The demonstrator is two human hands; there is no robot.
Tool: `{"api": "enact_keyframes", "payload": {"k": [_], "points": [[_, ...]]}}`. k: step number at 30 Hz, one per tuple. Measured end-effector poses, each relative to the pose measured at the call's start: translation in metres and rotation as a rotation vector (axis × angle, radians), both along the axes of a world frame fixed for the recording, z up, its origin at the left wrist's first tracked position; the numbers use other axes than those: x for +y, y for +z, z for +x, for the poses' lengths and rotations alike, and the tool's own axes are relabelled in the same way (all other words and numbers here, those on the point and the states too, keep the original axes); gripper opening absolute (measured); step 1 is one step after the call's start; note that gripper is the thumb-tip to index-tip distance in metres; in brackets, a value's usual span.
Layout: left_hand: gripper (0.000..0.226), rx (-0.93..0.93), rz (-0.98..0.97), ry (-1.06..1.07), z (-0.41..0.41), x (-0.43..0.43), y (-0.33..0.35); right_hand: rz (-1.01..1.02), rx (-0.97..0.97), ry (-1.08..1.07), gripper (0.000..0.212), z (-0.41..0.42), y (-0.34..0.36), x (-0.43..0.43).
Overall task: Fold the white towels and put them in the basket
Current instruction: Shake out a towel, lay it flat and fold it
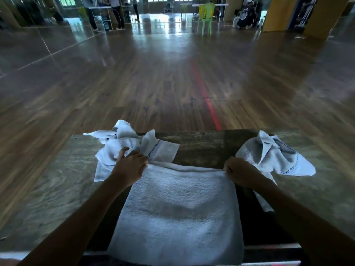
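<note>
A white towel (178,212) lies spread flat on the dark wooden table (207,146), its near end hanging over the front edge. My left hand (129,167) pinches its far left corner. My right hand (240,172) pinches the far right corner. A crumpled white towel with a checked stripe (126,148) lies at the left, just beyond my left hand. Another crumpled white towel (272,156) sits at the right, behind my right hand. No basket is in view.
Beyond the table's far edge stretches a wooden floor (153,83) with a red line (207,98). Far back stand a green plastic chair (205,18), tables and several people.
</note>
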State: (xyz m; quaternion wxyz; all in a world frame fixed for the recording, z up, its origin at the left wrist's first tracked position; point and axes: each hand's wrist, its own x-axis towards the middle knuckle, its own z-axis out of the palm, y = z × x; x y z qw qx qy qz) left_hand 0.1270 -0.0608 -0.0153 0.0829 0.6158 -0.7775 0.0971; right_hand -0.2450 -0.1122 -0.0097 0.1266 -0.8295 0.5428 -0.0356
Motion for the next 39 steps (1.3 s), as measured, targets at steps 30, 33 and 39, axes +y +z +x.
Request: {"api": "enact_keyframes", "payload": {"k": [30,33,39], "points": [[0.023,-0.114,-0.132,-0.106,0.01,0.013,0.013,0.067,-0.051,0.132,0.006,-0.012,0.005,-0.003],[0.017,-0.14,-0.137,-0.083,0.014,0.011,0.011,0.085,-0.082,0.113,0.006,-0.013,0.008,-0.004],[0.012,-0.156,-0.104,-0.082,0.011,0.014,0.012,0.119,-0.132,0.116,0.013,-0.014,0.018,0.0]]}}
